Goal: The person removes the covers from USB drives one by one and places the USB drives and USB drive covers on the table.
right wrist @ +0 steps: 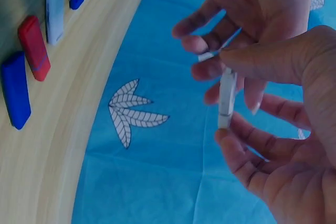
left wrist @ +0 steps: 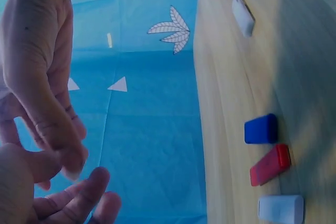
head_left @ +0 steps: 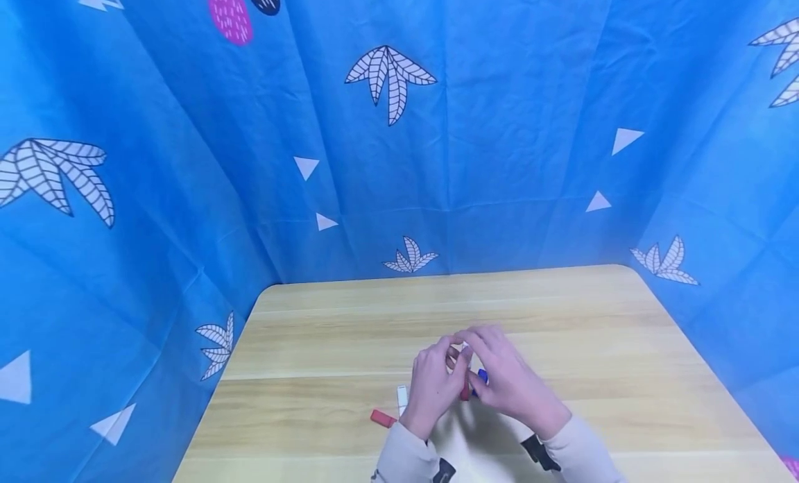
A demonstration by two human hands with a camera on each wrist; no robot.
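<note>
Lengthwise from thumb (right wrist: 257, 60) to fingertip (right wrist: 227, 141), white stick (right wrist: 227, 95), right grip (head_left: 513, 380) pinching, left grip (head_left: 435, 380) unclear.

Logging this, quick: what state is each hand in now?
Left hand: can't tell whether it grips anything.
Right hand: holding the white stick.

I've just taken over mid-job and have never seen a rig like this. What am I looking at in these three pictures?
No robot here: these are a person's bare left hand and right hand. The wide picture comes from a camera worn on the head; the two closer ones come from cameras on the wrists. On the pale wood-grained table lie small, plastic-looking pieces, among them a red rectangular block, a white rectangular block and a blue rectangular block. Patterned blue cloth hangs behind. The right hand pinches a slim white stick; the left hand's exact grip is unclear.
</note>
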